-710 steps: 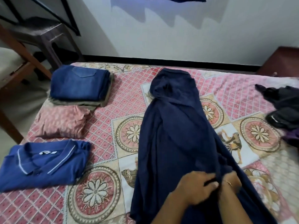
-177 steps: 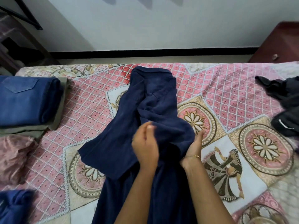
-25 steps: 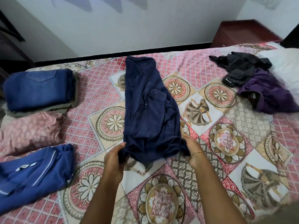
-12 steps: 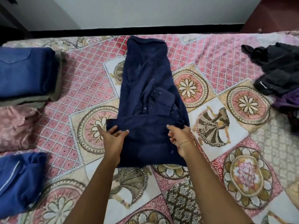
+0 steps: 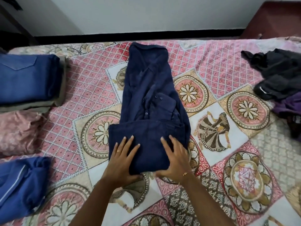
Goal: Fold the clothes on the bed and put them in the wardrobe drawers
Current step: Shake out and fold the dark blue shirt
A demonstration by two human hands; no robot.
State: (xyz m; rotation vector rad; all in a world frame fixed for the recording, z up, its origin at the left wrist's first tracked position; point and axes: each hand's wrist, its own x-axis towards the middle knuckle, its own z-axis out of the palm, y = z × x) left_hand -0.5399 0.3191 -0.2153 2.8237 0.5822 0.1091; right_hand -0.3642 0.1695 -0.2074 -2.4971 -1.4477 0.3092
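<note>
Two hands lie flat on one navy shirt (image 5: 151, 101), which sits in the middle of the bed (image 5: 211, 66), its near third folded up over the rest and its collar end pointing toward the far edge. The left hand (image 5: 121, 162) presses the folded part's near left corner, fingers straight and spread, thumb at the hem. The right hand (image 5: 175, 158) presses the near right corner the same way, fingers straight and apart, thumb out along the near edge. Bare patterned bedspread shows on all sides of the shirt: a wide strip to its left, a wider one to its right, and more between its near edge and the camera, crossed only by the forearms.

Along the left edge lie three lots of folded clothes: a stack of blue jeans (image 5: 27, 77) on an olive garment (image 5: 62, 84), a pink piece (image 5: 19, 131) nearer, and a blue polo (image 5: 19, 186) nearest. At the right edge sit two unfolded things, a black garment (image 5: 276, 74) partly over a purple one (image 5: 288, 106). Beyond the bed's far edge run a dark skirting and a white wall, with one dark red cabinet (image 5: 273, 18) at the far right corner.
</note>
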